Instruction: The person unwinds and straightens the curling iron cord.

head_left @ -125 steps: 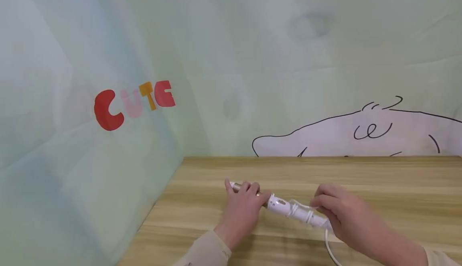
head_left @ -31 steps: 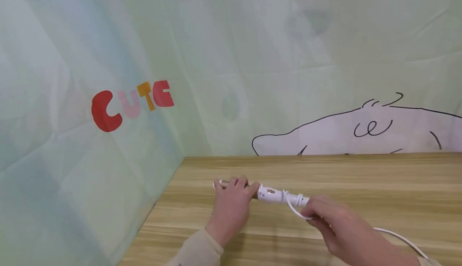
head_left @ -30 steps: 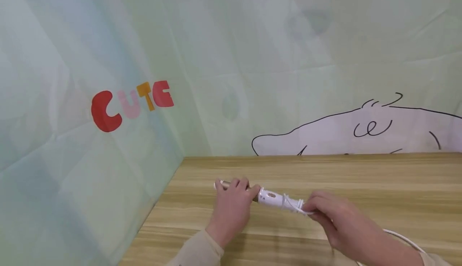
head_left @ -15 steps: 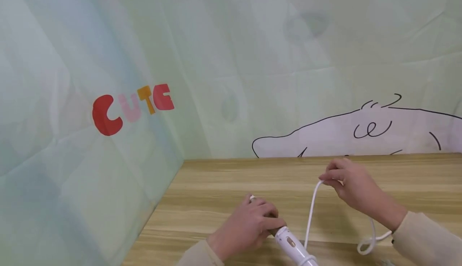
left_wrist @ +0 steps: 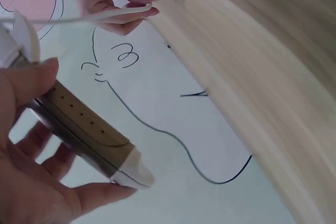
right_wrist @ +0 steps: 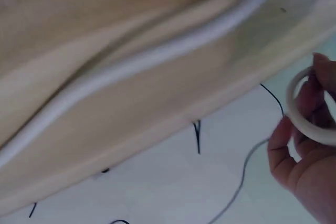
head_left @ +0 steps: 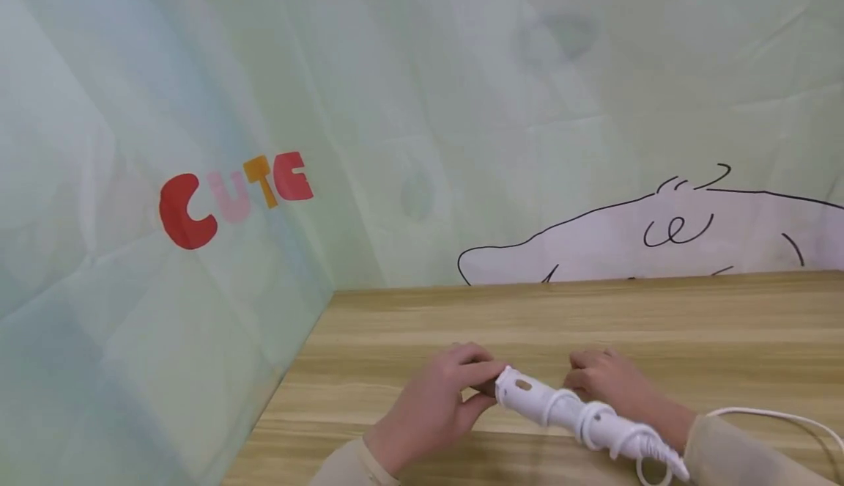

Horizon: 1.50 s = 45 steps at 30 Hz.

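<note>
My left hand grips a hair straightener by its brown, vented barrel. Its white handle points right and toward me, and the cord's coils go round it several times. In the left wrist view, the thumb and fingers lie around the brown barrel, near its white tip. Partly behind the handle in the head view is my right hand. The left wrist view has this right hand pinching the white cord between thumb and fingers. A cord loop shows at the fingers in the right wrist view.
A wood-grain table lies under both hands. Free cord trails off to the right past the right sleeve. A printed fabric backdrop stands along the table's back and left sides.
Half a second ago, my right hand held the cord out beyond the straightener; now it is lower, behind the handle. The straightener has come up and turned flatter, and more cord coils show around it.
</note>
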Tool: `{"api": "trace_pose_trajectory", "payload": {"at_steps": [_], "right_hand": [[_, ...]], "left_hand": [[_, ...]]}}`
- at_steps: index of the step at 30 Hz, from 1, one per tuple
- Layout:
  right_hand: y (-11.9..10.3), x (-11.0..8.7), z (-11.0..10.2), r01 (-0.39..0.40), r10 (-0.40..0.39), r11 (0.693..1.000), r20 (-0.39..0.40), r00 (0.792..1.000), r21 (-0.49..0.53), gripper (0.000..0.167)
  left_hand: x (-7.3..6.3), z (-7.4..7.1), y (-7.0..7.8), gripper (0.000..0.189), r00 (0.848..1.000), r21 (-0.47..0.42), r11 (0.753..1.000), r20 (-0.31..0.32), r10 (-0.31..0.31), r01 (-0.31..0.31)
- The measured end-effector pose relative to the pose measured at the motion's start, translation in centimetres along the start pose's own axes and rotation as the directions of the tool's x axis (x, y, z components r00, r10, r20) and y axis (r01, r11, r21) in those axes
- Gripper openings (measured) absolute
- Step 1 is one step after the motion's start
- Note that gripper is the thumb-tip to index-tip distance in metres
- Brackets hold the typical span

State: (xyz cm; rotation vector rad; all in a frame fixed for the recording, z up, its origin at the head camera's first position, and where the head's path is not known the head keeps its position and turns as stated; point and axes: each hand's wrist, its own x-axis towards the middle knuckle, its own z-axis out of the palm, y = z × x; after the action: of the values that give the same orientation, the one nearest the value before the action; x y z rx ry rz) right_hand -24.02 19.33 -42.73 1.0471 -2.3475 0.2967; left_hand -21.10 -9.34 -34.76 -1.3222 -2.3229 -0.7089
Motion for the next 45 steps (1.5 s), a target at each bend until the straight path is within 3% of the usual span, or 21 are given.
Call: {"api": "trace_pose_trajectory", "payload": {"at_steps": [3, 5, 7, 9, 14, 18, 22, 25, 28, 30, 32, 35, 38, 41, 45], "right_hand": [[-1.2, 0.6, -0.6, -0.080, 0.081, 0.997, -0.076, 0.994, 0.024, 0.031], [-2.4, 1.0, -0.9, -0.092, 0.096, 0.995, -0.187, 0.978, 0.030, 0.025], [-3.6, 1.6, -1.1, -0.095, 0.115, 0.992, -0.280, 0.953, 0.083, 0.027], [-4.5, 2.1, -1.4, -0.088, 0.118, 0.991, -0.361, 0.925, 0.098, 0.044], [-5.2, 2.7, -2.0, -0.174, 0.241, 0.969, -0.507, 0.827, 0.177, 0.053], [-4.6, 2.5, -2.6, -0.166, 0.224, 0.974, -0.559, 0.798, 0.153, 0.052], [-4.4, 2.7, -2.5, -0.159, 0.206, 0.978, -0.549, 0.810, 0.132, 0.051], [-5.0, 3.0, -1.6, -0.133, 0.194, 0.978, -0.492, 0.849, 0.158, 0.047], [-6.2, 3.0, -1.0, -0.077, 0.182, 0.961, -0.395, 0.900, 0.265, 0.019], [-7.1, 2.7, -1.2, -0.056, 0.183, 0.923, -0.306, 0.934, 0.380, 0.010], [-7.9, 2.4, -1.6, -0.047, 0.176, 0.882, -0.234, 0.956, 0.469, 0.027], [-8.7, 2.2, -2.9, -0.070, 0.172, 0.825, -0.132, 0.976, 0.561, 0.032], [-8.6, 2.5, -4.5, -0.089, 0.161, 0.806, -0.072, 0.984, 0.585, 0.030], [-7.7, 2.9, -6.1, -0.109, 0.159, 0.816, -0.039, 0.987, 0.567, 0.030], [-5.5, 3.5, -7.6, -0.055, 0.117, 0.910, -0.126, 0.985, 0.410, 0.038]], "left_hand": [[0.1, -0.4, 0.0, 0.035, 0.996, 0.013, 0.997, -0.034, -0.081, 0.082], [0.3, -0.5, 0.0, 0.037, 0.992, 0.052, 0.993, -0.060, -0.106, 0.110], [0.3, -0.6, 0.1, 0.038, 0.988, 0.081, 0.986, -0.070, -0.140, 0.146], [0.5, -0.7, 0.2, 0.039, 0.983, 0.097, 0.979, -0.068, -0.173, 0.179], [0.7, -0.9, 0.7, 0.039, 0.971, 0.108, 0.965, -0.025, -0.238, 0.239], [0.7, -1.0, 0.8, 0.040, 0.960, 0.096, 0.956, 0.018, -0.281, 0.278], [0.7, -0.9, 0.7, 0.041, 0.950, 0.058, 0.949, 0.038, -0.311, 0.309], [0.8, -0.7, 0.4, 0.040, 0.940, 0.056, 0.939, -0.023, -0.340, 0.340], [1.1, -0.4, -0.2, 0.036, 0.921, 0.118, 0.917, -0.129, -0.366, 0.381], [1.3, -0.1, -0.7, 0.035, 0.910, 0.214, 0.889, -0.183, -0.371, 0.406], [1.3, 0.2, -1.1, 0.033, 0.900, 0.300, 0.850, -0.196, -0.390, 0.433], [1.0, 0.6, -1.6, 0.033, 0.897, 0.424, 0.790, -0.175, -0.407, 0.442], [0.7, 1.0, -2.1, 0.031, 0.900, 0.516, 0.746, -0.138, -0.414, 0.422], [0.4, 1.3, -2.4, 0.029, 0.901, 0.572, 0.720, -0.081, -0.427, 0.392], [-0.1, 1.6, -2.6, 0.034, 0.901, 0.627, 0.714, 0.044, -0.431, 0.311]]}}
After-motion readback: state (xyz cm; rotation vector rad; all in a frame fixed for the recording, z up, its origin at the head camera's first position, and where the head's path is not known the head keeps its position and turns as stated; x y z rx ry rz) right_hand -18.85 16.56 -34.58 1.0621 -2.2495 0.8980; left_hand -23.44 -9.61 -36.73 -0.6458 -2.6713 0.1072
